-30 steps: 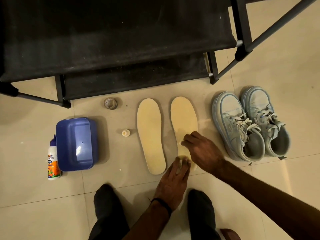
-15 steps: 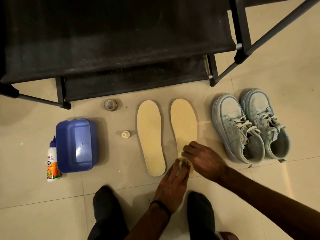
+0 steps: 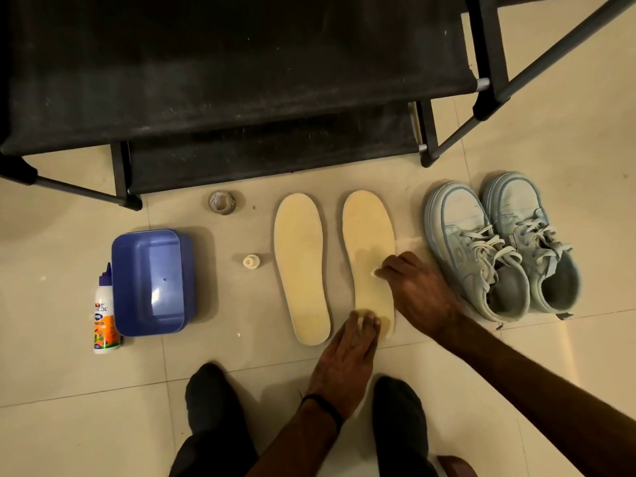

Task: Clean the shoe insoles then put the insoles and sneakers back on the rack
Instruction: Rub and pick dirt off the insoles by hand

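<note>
My left hand [image 3: 347,352] lies with straight fingers pressing down the heel end of the right insole [image 3: 369,249] on the tiled floor [image 3: 568,346], while my right hand [image 3: 418,294] pinches a small white scrap, too small to identify, against the middle of that same insole. The left insole [image 3: 301,266] lies just beside it, and the pale blue sneakers [image 3: 499,246] stand side by side to the right, in front of the black shoe rack [image 3: 223,80]. A blue plastic tub [image 3: 151,282] and a glue bottle [image 3: 103,311] sit to the left.
</note>
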